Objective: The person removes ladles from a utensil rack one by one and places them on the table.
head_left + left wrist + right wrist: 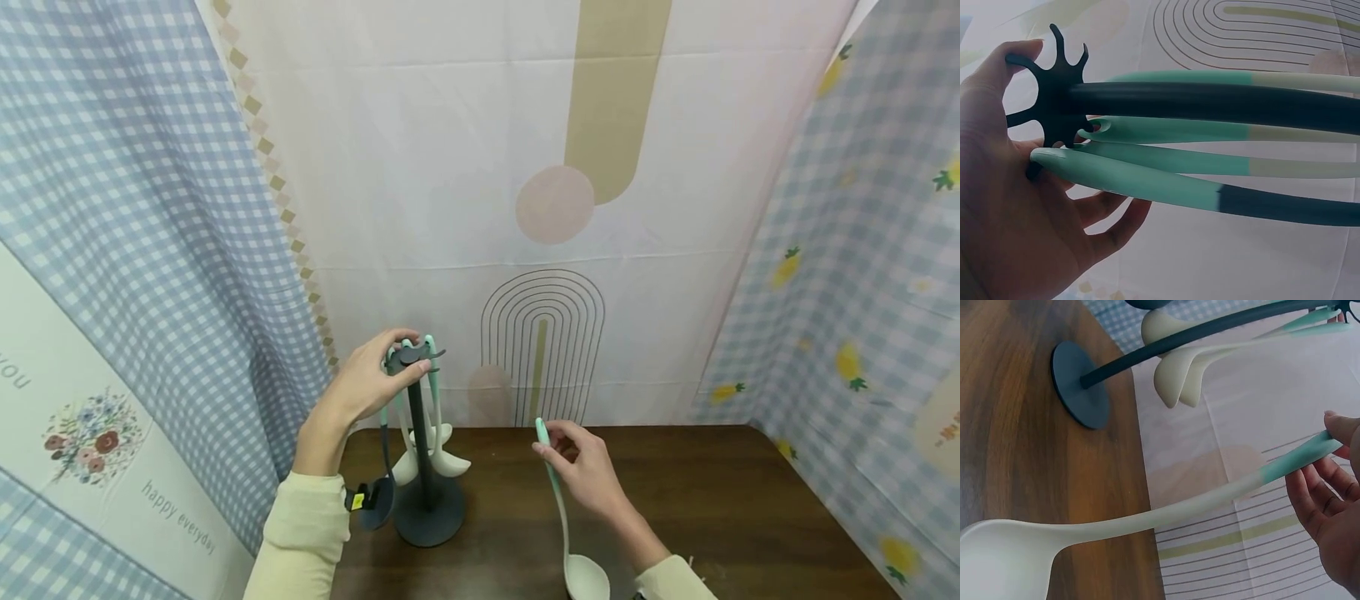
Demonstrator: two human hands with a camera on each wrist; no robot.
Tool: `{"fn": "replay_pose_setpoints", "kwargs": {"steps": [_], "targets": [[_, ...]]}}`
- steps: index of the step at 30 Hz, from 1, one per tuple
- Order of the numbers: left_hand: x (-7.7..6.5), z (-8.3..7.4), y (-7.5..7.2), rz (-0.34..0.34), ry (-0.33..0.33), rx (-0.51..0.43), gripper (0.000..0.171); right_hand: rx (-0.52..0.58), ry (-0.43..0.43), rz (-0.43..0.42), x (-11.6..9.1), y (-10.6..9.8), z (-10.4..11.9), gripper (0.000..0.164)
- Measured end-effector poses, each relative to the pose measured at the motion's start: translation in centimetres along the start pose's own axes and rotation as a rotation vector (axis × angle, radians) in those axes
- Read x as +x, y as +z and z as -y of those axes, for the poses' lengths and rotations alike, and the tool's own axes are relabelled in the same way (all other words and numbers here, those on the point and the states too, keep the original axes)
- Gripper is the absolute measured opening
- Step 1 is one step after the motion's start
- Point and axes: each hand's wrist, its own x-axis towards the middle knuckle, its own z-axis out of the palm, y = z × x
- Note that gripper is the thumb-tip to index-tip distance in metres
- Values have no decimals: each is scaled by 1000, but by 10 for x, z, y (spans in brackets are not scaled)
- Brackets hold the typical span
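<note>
My left hand grips the hooked top of a dark utensil stand, its thumb and fingers spread around the hooks. Several utensils with mint-green handles hang from the hooks. Most have cream-white heads; one has a dark blue head and hangs on the left side. To the right of the stand, my right hand pinches the mint-green end of a cream-white ladle between thumb and fingers. The ladle hangs with its bowl down, apart from the stand, and the bowl is partly cut off in the right wrist view.
The stand's round base rests on a dark brown wooden table. A white patterned cloth hangs behind the table. Blue checked cloths cover the left side and the right side.
</note>
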Motion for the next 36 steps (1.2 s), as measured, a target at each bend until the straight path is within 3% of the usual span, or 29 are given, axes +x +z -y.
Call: {"fn": "replay_pose_setpoints", "kwargs": {"steps": [14,23,36], "targets": [[-4,0,-1,6,-10,-28,68,-80,76,-123,-3,-32,-21,28],[-6,-1,-2,6,-12,-40,69,-127,141,-122,-9,-44,-33,24],[-8,0,-3,-4,-20,-34,71,-214,137,-163,-17,-59,-52,21]]}}
